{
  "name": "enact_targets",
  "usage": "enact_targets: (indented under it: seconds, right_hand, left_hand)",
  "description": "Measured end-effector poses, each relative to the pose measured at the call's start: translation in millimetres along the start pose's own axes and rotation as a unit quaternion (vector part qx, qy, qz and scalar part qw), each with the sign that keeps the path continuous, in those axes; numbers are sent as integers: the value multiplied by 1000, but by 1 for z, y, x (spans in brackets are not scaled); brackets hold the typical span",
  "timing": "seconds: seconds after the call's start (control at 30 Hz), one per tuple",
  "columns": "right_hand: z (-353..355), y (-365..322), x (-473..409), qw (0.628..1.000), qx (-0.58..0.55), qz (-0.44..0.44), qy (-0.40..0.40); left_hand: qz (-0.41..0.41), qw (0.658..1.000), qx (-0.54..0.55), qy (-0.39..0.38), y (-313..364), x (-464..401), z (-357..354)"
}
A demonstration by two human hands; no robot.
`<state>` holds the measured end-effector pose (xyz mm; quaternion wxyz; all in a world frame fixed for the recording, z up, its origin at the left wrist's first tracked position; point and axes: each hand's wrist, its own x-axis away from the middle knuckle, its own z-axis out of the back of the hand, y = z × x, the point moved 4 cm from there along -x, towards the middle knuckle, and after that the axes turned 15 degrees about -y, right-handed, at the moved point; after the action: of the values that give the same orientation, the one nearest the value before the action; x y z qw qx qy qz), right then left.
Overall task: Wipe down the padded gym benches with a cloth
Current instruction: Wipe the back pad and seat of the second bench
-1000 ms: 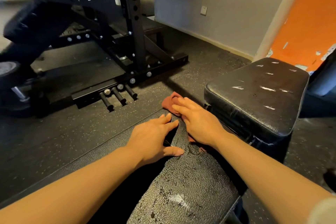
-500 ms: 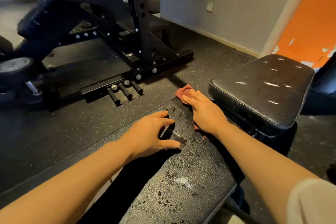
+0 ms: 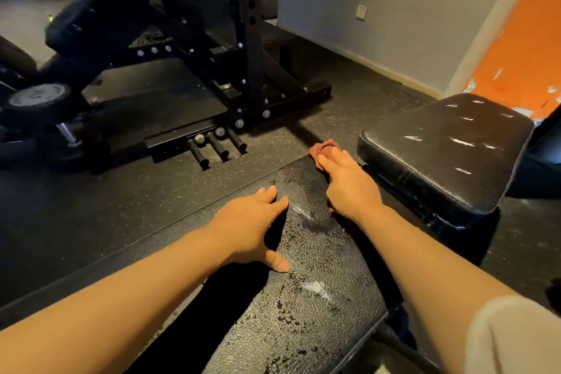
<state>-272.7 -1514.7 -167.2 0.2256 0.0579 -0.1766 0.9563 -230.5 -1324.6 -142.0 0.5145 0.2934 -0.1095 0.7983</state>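
**Cloth pressed to the far end of a wet bench pad**

At the far left, a black weight plate (image 3: 39, 97) sits low beside a black perforated rack (image 3: 250, 48), whose frame runs along the top of the view and down to the rubber floor (image 3: 76, 206). Three short pegs (image 3: 217, 147) stick out from the rack's base toward the near side.

The long bench pad (image 3: 312, 282) runs from the near edge toward the far right, its black textured surface streaked and beaded with moisture. The left hand (image 3: 252, 228) rests on the pad's left edge, fingers spread and fairly straight, thumb pointing to the near side; its grip is apart and holds nothing.

Just to the right, the right hand (image 3: 349, 188) lies flat on the reddish-brown cloth (image 3: 321, 149) at the pad's far end, fingers extended and pressing down, the grip apart rather than clamped. Part of the cloth pokes out beyond the fingertips at the pad's far corner; the rest is hidden under the palm.

Further right stands a second black padded seat (image 3: 449, 149), just beside the long pad, its top marked with pale scuffs. Behind it rise a grey wall (image 3: 394, 9) and an orange panel (image 3: 522, 55) with chipped paint.
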Motion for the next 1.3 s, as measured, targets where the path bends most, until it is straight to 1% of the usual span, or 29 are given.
enact_targets:
  seconds: [0.03,0.07,0.13,0.17,0.23,0.33,0.43,0.5,0.6,0.67,0.7,0.77,0.8,0.83,0.87,0.9,0.97,1.03,1.07,1.13,1.2,1.23,1.3]
  right_hand:
    - [-3,-12,-2,1000,-2,9,5]
    - [-7,-25,-1,999,0,36,6]
    - [-20,-48,7,993,21,118,-10]
    - [-23,-53,14,989,28,144,-28]
    - [-19,-47,23,985,32,160,-59]
    - [-7,-26,14,992,31,109,-56]
    - [-7,-33,6,999,9,50,-7]
    - [-14,-51,16,997,20,69,13]
    - [-20,-60,38,989,38,142,-19]
    - [-13,-45,38,987,63,142,-29]
    - [-8,-34,34,990,69,121,-24]
    - [0,-14,27,998,45,47,5]
    - [0,-12,25,999,31,16,20]
    - [-1,-17,25,999,27,4,29]
    - [-4,-26,28,999,25,13,30]
    - [-10,-38,33,999,20,39,23]
    - [-21,-56,46,993,12,113,1]
    - [-21,-54,53,989,13,144,-18]
    - [-17,-45,49,990,16,136,-21]
    - [-9,-24,40,996,15,81,-17]
    - [-6,-14,36,999,3,30,13]
    - [-7,-18,36,999,-1,25,25]
    - [-14,-35,45,998,-1,54,23]
  left_hand:
    - [3,1000,-1,-2,1,-1,0]
    - [7,1000,-1,-2,1,-1,0]
    - [7,1000,-4,7,1,-1,0]
    - [4,1000,-4,10,2,0,0]
    - [-2,1000,1,8,2,2,0]
    - [-4,1000,2,6,1,2,1]
    - [1,1000,7,4,0,0,1]
    - [3,1000,11,6,1,-2,1]
    - [0,1000,16,9,0,0,-1]
    - [-1,1000,14,10,-1,0,-1]
    - [-2,1000,14,12,-2,0,-1]
    - [0,1000,10,7,-2,-1,-1]
    - [3,1000,9,3,-2,-2,-1]
    - [7,1000,10,2,-2,-3,-1]
    - [10,1000,10,1,-1,-3,0]
    - [10,1000,8,1,0,-3,0]
    - [9,1000,4,7,1,-3,1]
    - [7,1000,3,4,1,-1,0]
    - [8,1000,3,2,1,-1,0]
    - [8,1000,5,1,0,-1,0]
    - [9,1000,12,0,0,-2,1]
    - [11,1000,18,0,-1,-3,1]
    - [14,1000,27,0,-1,-2,0]
